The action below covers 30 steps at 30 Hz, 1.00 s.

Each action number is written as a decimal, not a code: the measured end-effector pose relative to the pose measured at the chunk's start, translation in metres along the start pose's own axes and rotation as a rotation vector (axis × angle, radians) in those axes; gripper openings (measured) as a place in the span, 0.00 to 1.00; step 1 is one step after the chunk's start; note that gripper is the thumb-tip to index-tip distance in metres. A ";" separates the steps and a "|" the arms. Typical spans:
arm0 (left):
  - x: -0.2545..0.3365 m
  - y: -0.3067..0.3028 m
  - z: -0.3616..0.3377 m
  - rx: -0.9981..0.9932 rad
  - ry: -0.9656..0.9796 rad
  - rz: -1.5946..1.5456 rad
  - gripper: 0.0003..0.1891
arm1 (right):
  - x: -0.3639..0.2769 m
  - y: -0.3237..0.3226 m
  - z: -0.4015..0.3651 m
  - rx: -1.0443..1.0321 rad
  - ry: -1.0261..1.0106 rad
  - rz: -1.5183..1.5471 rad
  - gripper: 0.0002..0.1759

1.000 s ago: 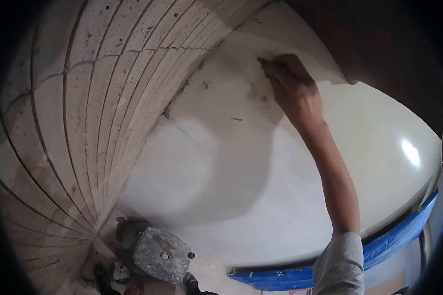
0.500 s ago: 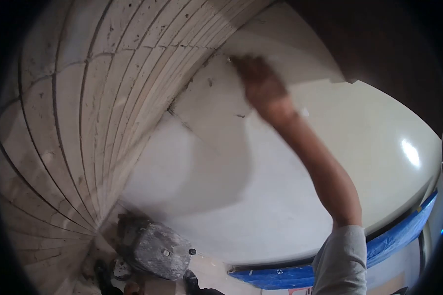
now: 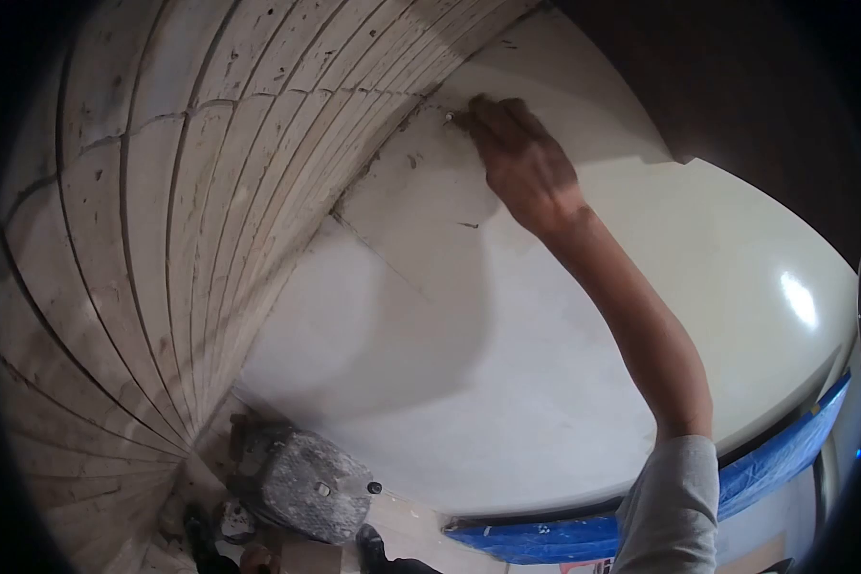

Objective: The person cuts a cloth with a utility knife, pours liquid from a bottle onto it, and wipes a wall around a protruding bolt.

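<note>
My right hand reaches up across a smooth pale wall, with the back of the hand facing me and its fingers bent together. A small olive-yellow piece shows at the fingertips, pressed close to the wall; most of it is hidden by the fingers, and I cannot tell what it is. Just left of it, a small white spot marks the wall. Below the hand a short dark mark and a thin crack line run over the surface. My left hand is out of view.
Grooved, pale panelling meets the wall at a corner on the left. A dark brown panel hangs over the upper right. Blue plastic sheeting edges the lower right. A spattered grey, wrapped-looking bundle stands on the floor near dark shoes.
My right hand was blurred by motion half a second ago and now shows sharply, slightly right of where it was. The view has shifted a little.
</note>
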<state>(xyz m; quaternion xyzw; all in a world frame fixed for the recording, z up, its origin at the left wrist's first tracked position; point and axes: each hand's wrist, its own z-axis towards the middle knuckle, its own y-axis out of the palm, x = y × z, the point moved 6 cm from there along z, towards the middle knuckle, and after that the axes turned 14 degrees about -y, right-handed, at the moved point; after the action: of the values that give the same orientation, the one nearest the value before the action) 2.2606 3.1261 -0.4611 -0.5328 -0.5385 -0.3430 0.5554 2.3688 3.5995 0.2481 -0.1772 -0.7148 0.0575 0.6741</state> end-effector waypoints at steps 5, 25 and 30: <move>0.000 -0.002 0.000 -0.025 -0.036 -0.019 0.09 | -0.021 -0.007 -0.021 -0.085 -0.109 -0.020 0.15; -0.010 0.013 0.002 -0.062 -0.157 -0.039 0.13 | 0.038 0.013 0.012 0.083 0.336 0.310 0.13; 0.003 0.007 0.005 -0.131 -0.132 -0.005 0.12 | 0.009 0.014 0.004 0.089 0.117 0.142 0.15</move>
<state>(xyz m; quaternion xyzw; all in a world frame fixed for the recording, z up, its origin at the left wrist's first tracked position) 2.2663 3.1327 -0.4599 -0.5881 -0.5516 -0.3429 0.4820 2.3675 3.6158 0.2514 -0.2004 -0.6566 0.1263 0.7161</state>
